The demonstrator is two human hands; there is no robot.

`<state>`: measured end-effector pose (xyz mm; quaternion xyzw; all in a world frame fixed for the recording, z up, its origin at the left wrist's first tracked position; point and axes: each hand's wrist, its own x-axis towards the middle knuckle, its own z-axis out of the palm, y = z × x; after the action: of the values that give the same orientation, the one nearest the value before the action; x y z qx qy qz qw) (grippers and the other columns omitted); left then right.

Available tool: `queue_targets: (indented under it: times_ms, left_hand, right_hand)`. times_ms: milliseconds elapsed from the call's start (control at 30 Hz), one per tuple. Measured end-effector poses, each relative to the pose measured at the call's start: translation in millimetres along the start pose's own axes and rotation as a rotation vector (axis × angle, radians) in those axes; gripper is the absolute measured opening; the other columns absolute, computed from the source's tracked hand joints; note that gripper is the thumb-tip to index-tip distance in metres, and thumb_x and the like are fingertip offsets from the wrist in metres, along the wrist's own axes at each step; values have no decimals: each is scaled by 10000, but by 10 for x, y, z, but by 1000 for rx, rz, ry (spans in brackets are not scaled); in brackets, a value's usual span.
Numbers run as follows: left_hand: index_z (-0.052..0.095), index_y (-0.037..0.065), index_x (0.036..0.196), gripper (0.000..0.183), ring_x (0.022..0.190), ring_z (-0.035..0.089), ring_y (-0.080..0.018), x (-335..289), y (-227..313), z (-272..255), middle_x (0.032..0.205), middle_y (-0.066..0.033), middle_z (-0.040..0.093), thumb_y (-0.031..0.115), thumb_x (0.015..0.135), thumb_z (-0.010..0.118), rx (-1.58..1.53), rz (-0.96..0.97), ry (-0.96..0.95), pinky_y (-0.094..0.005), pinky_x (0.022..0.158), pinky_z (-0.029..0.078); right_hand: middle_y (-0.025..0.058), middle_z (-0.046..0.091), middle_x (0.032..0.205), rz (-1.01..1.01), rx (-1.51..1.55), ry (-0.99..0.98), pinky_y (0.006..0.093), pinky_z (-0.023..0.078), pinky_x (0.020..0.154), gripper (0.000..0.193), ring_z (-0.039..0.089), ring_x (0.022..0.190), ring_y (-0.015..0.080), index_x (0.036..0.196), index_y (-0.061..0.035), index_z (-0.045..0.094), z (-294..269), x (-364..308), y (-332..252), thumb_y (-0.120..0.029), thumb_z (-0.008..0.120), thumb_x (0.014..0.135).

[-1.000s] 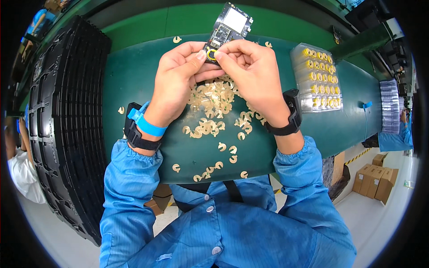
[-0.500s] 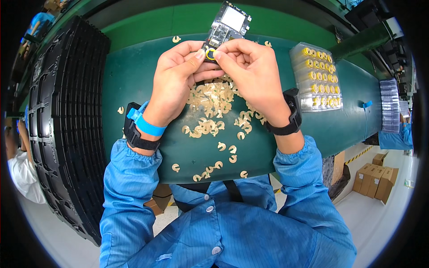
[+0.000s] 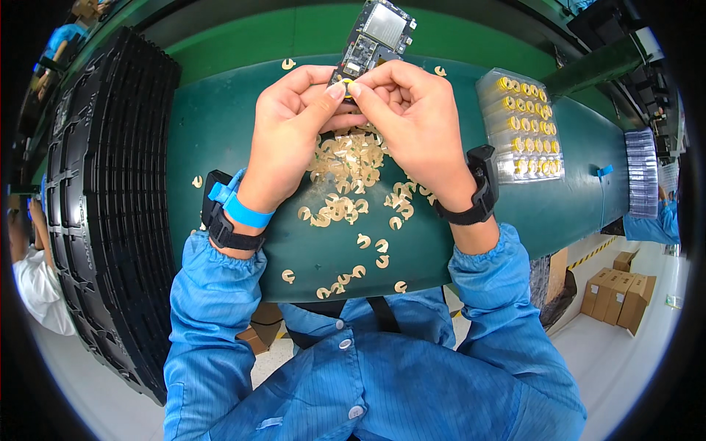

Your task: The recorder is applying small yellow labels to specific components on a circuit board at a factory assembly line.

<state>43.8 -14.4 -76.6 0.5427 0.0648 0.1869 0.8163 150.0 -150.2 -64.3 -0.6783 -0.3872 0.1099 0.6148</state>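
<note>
A black circuit board (image 3: 360,53) with a silvery shield plate is held up over the far side of the green table, tilted with its top end away from me. My left hand (image 3: 298,117) closes on its near end, fingers underneath and thumb on top. The thumb and index finger of my right hand (image 3: 412,110) pinch at a small round yellow-rimmed part (image 3: 348,88) on that near end; both thumbs press on it, and the fingertips hide most of it. Below my hands lies a pile of small C-shaped cream pieces (image 3: 346,162), with others scattered nearer me.
On the right, a clear plastic tray (image 3: 482,92) holds rows of yellow-rimmed round parts. Stacked black trays (image 3: 110,191) stand along the left edge. Farther right are stacked clear trays (image 3: 642,176) and cardboard boxes (image 3: 614,294) on the floor. Other people show at both sides.
The board has shifted and tilted slightly, and its shield plate now looks greyer. Both thumbs have come closer together over the round part, covering more of it.
</note>
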Motion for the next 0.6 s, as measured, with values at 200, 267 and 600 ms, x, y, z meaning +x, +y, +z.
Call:
queue_targets:
  times_ms: [200,267,600]
  left_hand:
    - [569,-108,1264,266,1023,729,-222,-33,22,51,1164,-181,710,49,1052,531,81,72,21,-336,920,615]
    - [559,-106,1288,282,1031,731,-232,-36,17,62,1177,-185,710,49,1054,525,110,85,21,-339,931,605]
    - [557,-114,1304,295,1026,728,-236,-39,7,64,1180,-192,703,40,1055,519,97,146,25,-352,916,615]
  right_hand:
    - [56,604,695,-114,-109,40,281,410,525,85,524,584,107,871,37,691,3,-7,-62,-41,726,869]
    - [83,608,708,-262,-265,49,300,435,539,80,563,591,160,870,32,695,-18,-9,-132,-36,732,851]
    - [90,605,700,-358,-355,142,311,440,519,62,577,574,195,848,10,704,35,-55,-164,-9,756,821]
